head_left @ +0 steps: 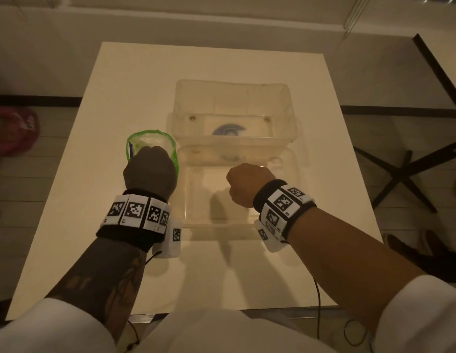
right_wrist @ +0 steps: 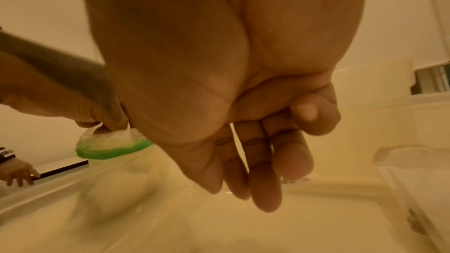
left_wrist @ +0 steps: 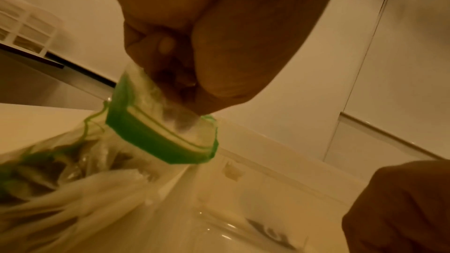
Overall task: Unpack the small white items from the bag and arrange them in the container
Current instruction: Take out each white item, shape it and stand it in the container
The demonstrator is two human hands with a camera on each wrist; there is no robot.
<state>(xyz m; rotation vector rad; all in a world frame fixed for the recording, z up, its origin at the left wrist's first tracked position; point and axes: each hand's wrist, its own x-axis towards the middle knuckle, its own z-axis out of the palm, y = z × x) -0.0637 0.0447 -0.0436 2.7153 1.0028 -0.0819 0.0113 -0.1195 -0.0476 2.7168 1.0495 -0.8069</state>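
Observation:
A clear zip bag with a green rim (head_left: 170, 141) stands on the white table (head_left: 94, 225), left of the container. My left hand (head_left: 150, 169) pinches its rim from above, fingertips inside the mouth (left_wrist: 180, 103). Pale long shapes show blurred through the bag's film (left_wrist: 73, 209). The clear plastic container (head_left: 232, 84) sits mid-table, with its flat clear lid (head_left: 196, 212) lying in front. My right hand (head_left: 249, 182) hovers over that lid. Its fingers (right_wrist: 265, 189) hang down together, and I see nothing between them.
A blue round label (head_left: 229, 129) shows through the container's floor. Off the table lie a red-pink object (head_left: 15, 131) on the floor to the left, a black table base (head_left: 405, 171) to the right and dark shoes (head_left: 412, 248).

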